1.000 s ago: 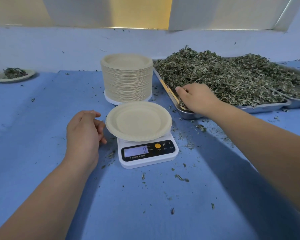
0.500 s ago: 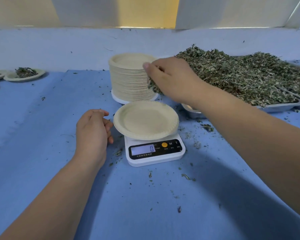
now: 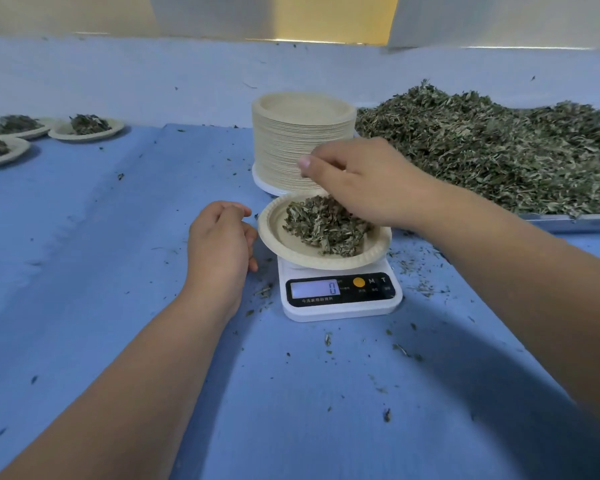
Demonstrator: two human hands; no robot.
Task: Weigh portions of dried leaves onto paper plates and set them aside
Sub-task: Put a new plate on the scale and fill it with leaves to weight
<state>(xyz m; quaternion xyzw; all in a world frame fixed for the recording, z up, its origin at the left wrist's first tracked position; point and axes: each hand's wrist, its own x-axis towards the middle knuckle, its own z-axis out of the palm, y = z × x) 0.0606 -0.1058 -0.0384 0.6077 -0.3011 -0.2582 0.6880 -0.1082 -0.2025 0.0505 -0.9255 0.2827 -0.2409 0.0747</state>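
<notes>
Right hand (image 3: 361, 188) over plate (image 3: 272, 235); left hand (image 3: 219, 244) loosely curled beside.

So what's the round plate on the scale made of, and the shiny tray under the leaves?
The round beige plate looks like pressed paper pulp: matte, with a crimped rim. The shiny silver tray looks like metal, maybe stainless steel: its edge gleams grey.

The right hand (image 3: 364, 183) covered the far side of the plate (image 3: 271, 233) on the scale (image 3: 343, 313), so I could not tell whether its fingers gripped any leaves (image 3: 323, 226). The tray (image 3: 568, 221) ran off the right edge, the filled plates (image 3: 21, 150) off the left, and I could not read the scale's small print
</notes>
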